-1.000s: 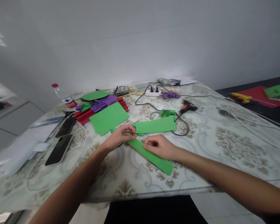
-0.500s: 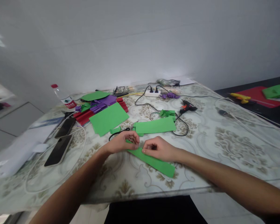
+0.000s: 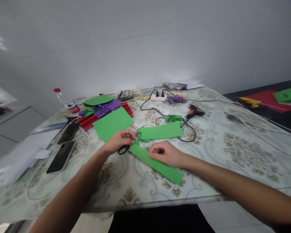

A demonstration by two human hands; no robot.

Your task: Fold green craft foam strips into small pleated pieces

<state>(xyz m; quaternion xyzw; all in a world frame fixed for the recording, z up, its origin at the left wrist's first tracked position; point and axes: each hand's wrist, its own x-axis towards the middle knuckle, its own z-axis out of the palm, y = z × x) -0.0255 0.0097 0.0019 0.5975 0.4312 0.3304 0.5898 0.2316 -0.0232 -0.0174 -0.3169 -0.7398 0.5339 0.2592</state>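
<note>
The left hand (image 3: 121, 141) has shifted toward ten o'clock, baring more green strip (image 3: 168, 173) at six o'clock; its grip (black loop (image 3: 123, 150) below) I can't tell. The right hand (image 3: 167, 153), fingertips together, pins the strip.

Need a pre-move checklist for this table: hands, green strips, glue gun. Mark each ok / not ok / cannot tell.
1. Right hand on the near green strip: ok, fingertips appear to rest on it.
2. Left hand gripping that strip: cannot tell, fingers are by its far end.
3. Black loop clear of left hand: not ok, right up against it in view.
4. Glue gun away from both hands: ok, lies farther back.
5. Glue gun cool: cannot tell.
</note>
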